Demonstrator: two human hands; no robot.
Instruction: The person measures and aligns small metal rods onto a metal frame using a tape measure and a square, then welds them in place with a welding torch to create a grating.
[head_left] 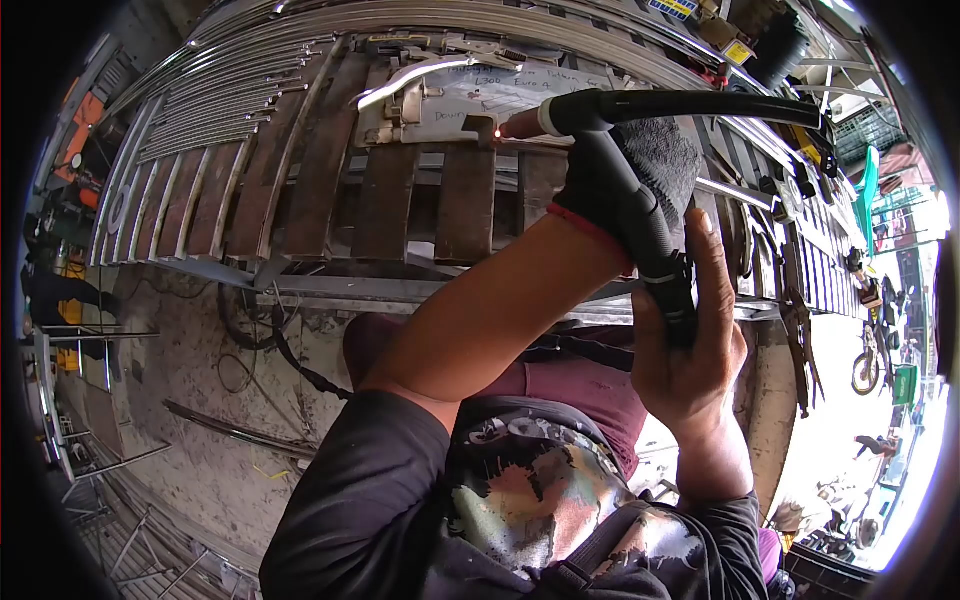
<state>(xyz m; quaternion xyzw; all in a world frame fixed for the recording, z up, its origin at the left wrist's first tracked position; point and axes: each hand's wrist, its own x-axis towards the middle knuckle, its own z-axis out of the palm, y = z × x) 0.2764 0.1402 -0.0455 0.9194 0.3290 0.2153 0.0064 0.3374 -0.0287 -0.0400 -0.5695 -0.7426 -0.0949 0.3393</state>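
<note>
Your gloved left hand (625,170) is clenched around the head of the torch (600,110), and your bare right hand (690,350) grips its handle lower down, so the tip sits glowing right at the edge of the metal plate (450,100) clamped on the slatted bench (330,170). To do this weld well, I'd judge you should keep the tip just off the joint, hold the angle fixed with the right hand, and let the gloved hand steer. Keep your bare right wrist away from the glow.
</note>
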